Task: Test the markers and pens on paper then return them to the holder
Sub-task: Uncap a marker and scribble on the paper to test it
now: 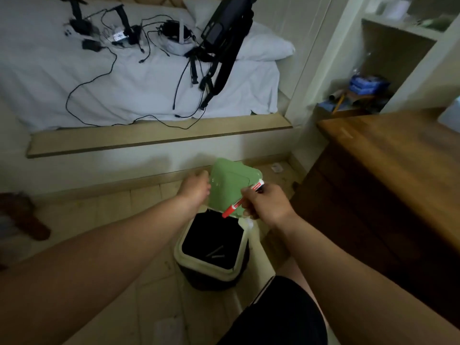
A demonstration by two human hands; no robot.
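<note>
Single head-worn wide-angle view, looking forward and steeply down from standing height. Both forearms enter from the bottom edge; left hand (195, 186) and right hand (267, 204) sit near frame centre, close to the lens. Open bin (183, 257) on the floor directly below. Bed (139, 90) fills the upper left, farther off; wooden counter (398, 155) at right. Edges bow with wide-angle distortion.

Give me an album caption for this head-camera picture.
Left hand lifts the green lid off a bin; right hand holds a red marker.
</note>
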